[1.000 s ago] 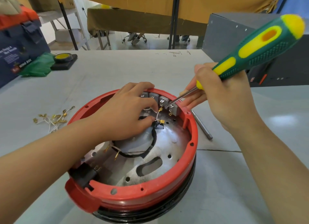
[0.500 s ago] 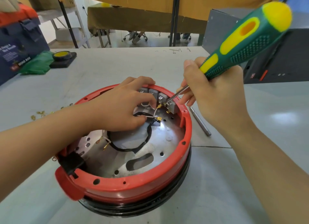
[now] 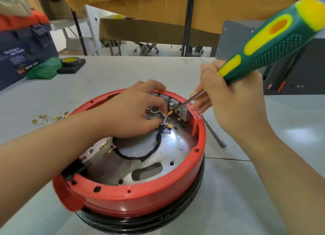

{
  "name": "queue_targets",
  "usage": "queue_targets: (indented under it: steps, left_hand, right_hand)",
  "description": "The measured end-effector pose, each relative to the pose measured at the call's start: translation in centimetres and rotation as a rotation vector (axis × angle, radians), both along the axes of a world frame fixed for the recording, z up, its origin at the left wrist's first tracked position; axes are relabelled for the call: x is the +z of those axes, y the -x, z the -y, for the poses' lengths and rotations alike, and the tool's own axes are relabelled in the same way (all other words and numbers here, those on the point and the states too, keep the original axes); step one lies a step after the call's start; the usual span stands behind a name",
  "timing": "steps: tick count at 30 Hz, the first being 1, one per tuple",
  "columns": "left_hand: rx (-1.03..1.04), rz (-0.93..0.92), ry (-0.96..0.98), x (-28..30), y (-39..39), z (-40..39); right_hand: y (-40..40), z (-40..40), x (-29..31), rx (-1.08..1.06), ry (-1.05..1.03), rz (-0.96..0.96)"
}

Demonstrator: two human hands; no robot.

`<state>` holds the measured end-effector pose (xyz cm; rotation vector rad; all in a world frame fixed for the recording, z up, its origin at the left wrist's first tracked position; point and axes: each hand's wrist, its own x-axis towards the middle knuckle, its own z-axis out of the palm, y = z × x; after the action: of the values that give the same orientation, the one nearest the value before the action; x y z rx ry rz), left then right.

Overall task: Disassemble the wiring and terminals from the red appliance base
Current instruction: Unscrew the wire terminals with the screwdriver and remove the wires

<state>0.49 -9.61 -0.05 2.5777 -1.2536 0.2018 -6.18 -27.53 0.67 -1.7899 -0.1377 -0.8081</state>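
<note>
The round red appliance base [image 3: 140, 196] lies open side up on the grey table, with a metal plate inside. My left hand [image 3: 133, 115] reaches in at its far side and pinches a thin white wire [image 3: 165, 119] with brass terminals near the grey terminal blocks [image 3: 184, 114]. My right hand [image 3: 233, 101] grips a green and yellow screwdriver [image 3: 274, 41], and its tip touches a brass terminal [image 3: 170, 112] at the blocks. A black sleeved cable [image 3: 154, 148] curves across the plate, with loose brass terminals [image 3: 110, 151] at its left end.
A pile of removed brass terminals and white wires [image 3: 49, 119] lies left of the base. A grey metal rod [image 3: 213, 132] rests on the table to the right. A blue box [image 3: 22, 46], green cloth [image 3: 44, 69] and a tape roll [image 3: 71, 61] sit far left. A grey cabinet [image 3: 232, 39] stands far right.
The view has shifted, so the base sits lower left in the frame. The screwdriver handle has swung a little left and upward, and its tip stays at the terminal blocks. My left hand keeps pinching the wire.
</note>
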Motion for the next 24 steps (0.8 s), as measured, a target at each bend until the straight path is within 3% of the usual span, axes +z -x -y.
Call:
queue_targets:
  steps: [10,24]
  left_hand:
    - [0.014,0.019,0.005,-0.24,0.08,0.20]
    - [0.011,0.028,0.003,-0.31,0.01,0.25]
  right_hand:
    - [-0.09,-0.21,-0.12,-0.028,-0.130,-0.044]
    - [0.20,-0.77,0.35,-0.046,0.102,0.030]
